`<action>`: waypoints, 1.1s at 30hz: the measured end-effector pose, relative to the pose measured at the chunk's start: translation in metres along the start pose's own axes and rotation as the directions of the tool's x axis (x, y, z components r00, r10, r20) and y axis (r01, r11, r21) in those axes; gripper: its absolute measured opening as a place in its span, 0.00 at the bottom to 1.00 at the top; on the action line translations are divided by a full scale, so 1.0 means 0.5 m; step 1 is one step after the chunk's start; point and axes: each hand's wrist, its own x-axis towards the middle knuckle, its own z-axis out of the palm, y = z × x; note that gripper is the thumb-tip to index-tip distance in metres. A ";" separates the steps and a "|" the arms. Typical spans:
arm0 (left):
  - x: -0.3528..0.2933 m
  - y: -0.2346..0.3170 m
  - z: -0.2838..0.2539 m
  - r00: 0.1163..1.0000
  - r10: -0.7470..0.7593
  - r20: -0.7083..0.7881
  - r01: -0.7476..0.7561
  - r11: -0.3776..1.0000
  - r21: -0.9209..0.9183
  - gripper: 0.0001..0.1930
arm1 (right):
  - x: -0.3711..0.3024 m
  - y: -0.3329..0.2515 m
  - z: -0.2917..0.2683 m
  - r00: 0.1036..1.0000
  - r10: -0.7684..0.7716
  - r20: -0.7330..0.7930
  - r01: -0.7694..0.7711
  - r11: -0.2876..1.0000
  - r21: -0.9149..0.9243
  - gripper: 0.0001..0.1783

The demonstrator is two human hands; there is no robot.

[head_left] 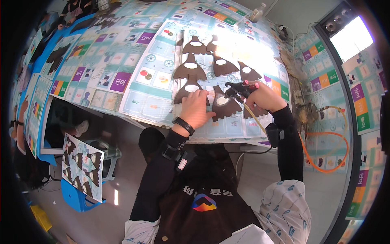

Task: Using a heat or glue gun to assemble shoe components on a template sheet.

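1. Clock taken from the brown fan-shaped piece (227, 110) under the nozzle, with 12 pointing away from the wearer; this piece lies flat near the table's near edge
2. Right hand (262, 98), at 3 o'clock, has its fingers wrapped round a black-and-red gun-shaped tool (239, 90), whose nose is over the piece's oval (222, 101)
3. Left hand (195, 110), at 9 o'clock, rests palm down, thumb spread from the bent fingers, pinching nothing that shows; its fingertips are at the neighbouring piece (190, 87)
4. Progress, as a judgement: white ovals already show on the pieces from 10 to 1 o'clock, while the oval under the tool looks greyer, so this one seems under way; how many are finished cannot be told, and the piece (252, 113) at 4 o'clock is mostly hidden
5. Edges: the patterned table (109, 57) ends close by at 6 o'clock; a wall (321, 65) stands beyond it at 2
6. Room: the widest free stretch seems to be toward 10 o'clock; a thin yellowish hose (256, 120) runs toward 4, likely limiting low sweeps there
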 end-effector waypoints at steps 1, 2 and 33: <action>0.000 0.000 -0.001 1.000 -0.006 0.009 0.006 1.000 -0.012 0.32 | -0.001 0.002 0.000 1.000 0.000 -0.019 0.000 1.000 0.002 0.07; 0.000 0.001 -0.003 1.000 -0.009 0.026 0.009 1.000 -0.026 0.32 | -0.001 0.004 0.000 0.999 -0.001 -0.038 0.001 1.000 0.004 0.07; -0.059 -0.077 -0.134 0.921 -0.322 0.219 0.339 0.940 -0.045 0.21 | -0.007 -0.147 0.051 0.990 -0.115 0.084 0.112 0.993 0.045 0.11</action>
